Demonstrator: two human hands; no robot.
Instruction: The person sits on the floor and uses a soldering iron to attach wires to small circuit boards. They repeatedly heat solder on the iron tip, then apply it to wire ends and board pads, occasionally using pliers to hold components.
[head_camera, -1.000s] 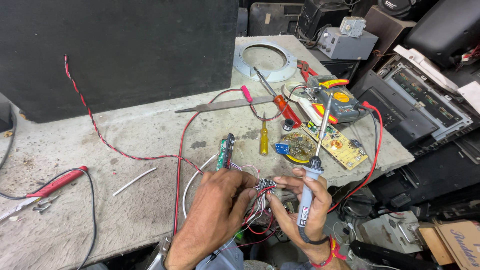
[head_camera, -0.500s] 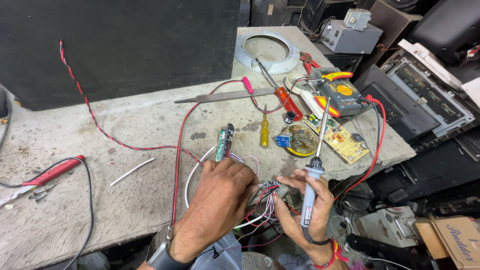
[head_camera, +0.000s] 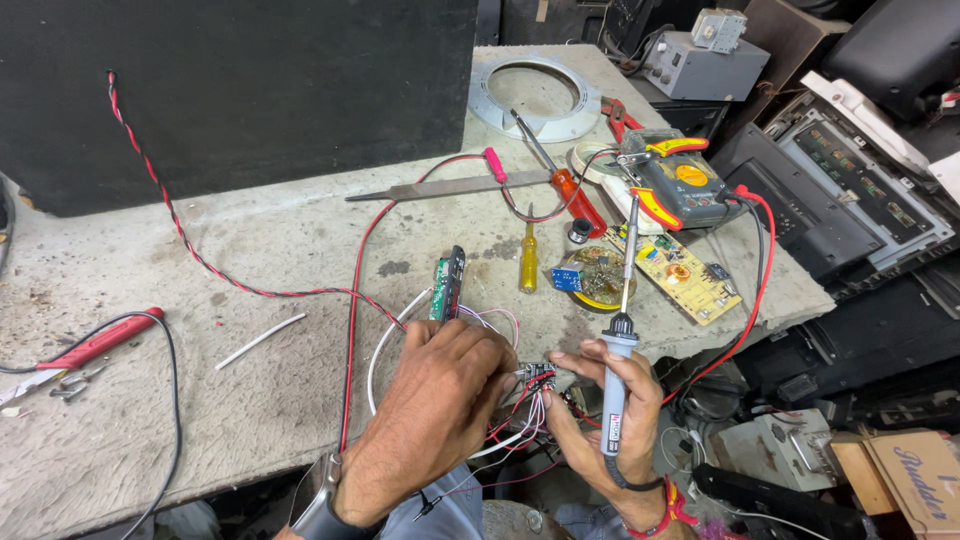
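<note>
- At the counter's (head_camera: 250, 400) near edge, the left hand (head_camera: 440, 395) curls over a small circuit board (head_camera: 535, 375) with red and white wires (head_camera: 515, 430); its grip is pressed around them, fingertips hidden.
- Beside it, the right hand (head_camera: 600, 420) holds a soldering iron (head_camera: 618, 340) upright, fingers wrapped round the grey handle, tip pointing away over the counter.
- Just beyond the left hand lies a green board module (head_camera: 447, 285).
- Farther back sit a yellow screwdriver (head_camera: 527, 262), a metal file (head_camera: 450, 186), a clamp meter (head_camera: 680, 185) and a yellow circuit board (head_camera: 685, 280).
</note>
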